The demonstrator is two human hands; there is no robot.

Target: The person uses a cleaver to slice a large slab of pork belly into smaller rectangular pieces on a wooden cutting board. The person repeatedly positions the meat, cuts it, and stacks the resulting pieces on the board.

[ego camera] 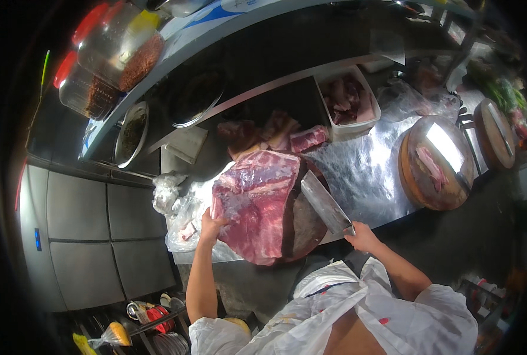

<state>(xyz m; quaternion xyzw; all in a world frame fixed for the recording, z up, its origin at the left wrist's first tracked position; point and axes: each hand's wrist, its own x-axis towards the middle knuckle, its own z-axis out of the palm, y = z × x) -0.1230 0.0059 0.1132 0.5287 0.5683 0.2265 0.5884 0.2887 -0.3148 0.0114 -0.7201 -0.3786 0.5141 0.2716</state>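
Observation:
A large slab of raw meat [259,199] covers the left and middle of a round chopping block [310,222]. At its left edge, my left hand [212,225] grips the meat with the thumb on top. My right hand [360,236] holds a cleaver [325,199] by its handle, to the right of the slab. The broad blade points up and left over the bare right side of the block. Smaller cuts of raw meat [309,138] lie behind the block.
A white plastic tub [354,126] holds more meat. To the right, another round board [408,173] carries a meat strip [432,168] and a knife [462,181]. Plastic bags [181,226] lie left of the block. Red-lidded jars [112,57] stand on a shelf at upper left.

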